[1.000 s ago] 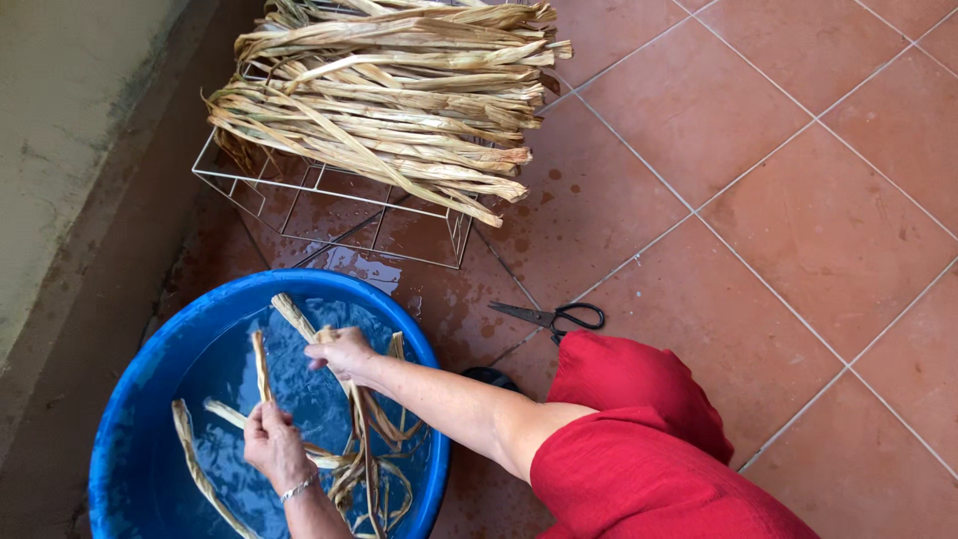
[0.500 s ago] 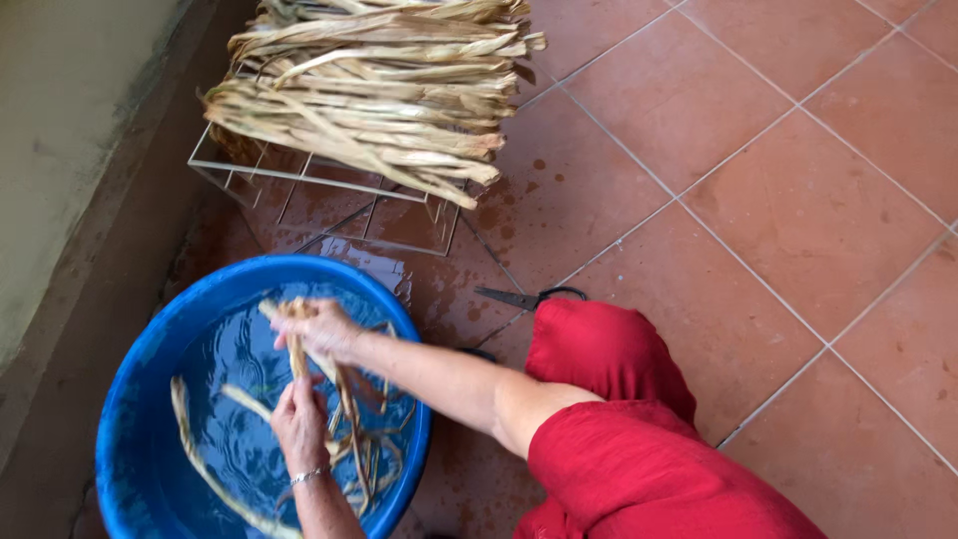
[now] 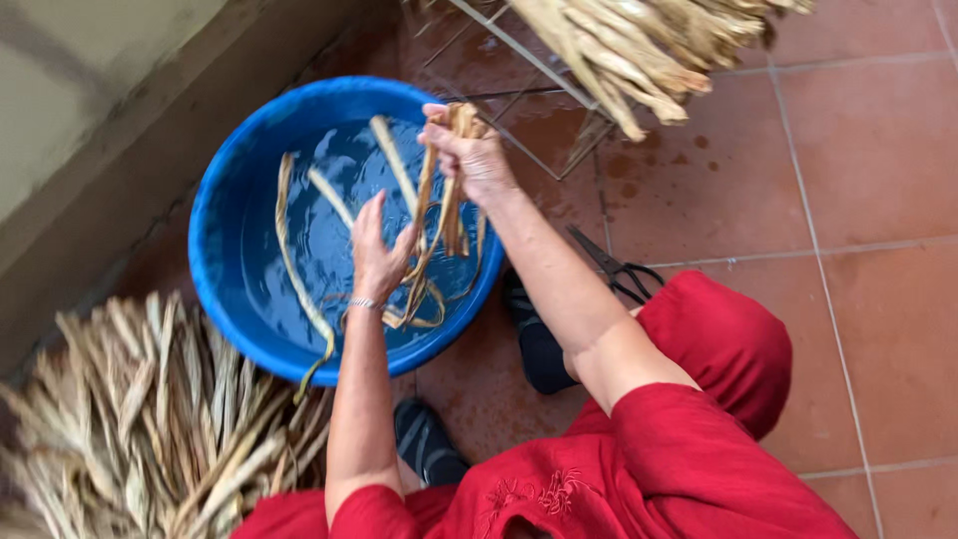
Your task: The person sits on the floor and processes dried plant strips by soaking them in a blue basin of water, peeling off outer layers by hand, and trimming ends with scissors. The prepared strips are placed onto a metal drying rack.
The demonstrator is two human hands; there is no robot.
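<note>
Head view: a blue basin (image 3: 215,250) stands on the red tiled floor (image 3: 878,200), filled with water. Several pale leaf strips (image 3: 299,269) lie in it; one long strip drapes over the near rim. The right hand (image 3: 469,155) is closed around the top of a bunch of wet strips (image 3: 434,230), held up over the basin's far right side so they hang down into the water. The left hand (image 3: 377,255), with a bracelet at the wrist, is partly curled with fingers spread, touching the hanging bunch lower down, above the water.

Beyond the basin, a wire rack (image 3: 539,90) carries a heap of dry strips (image 3: 649,40). Another dry pile (image 3: 150,419) lies just beside the basin, lower left. Scissors (image 3: 614,268) rest on the tiles behind the right forearm.
</note>
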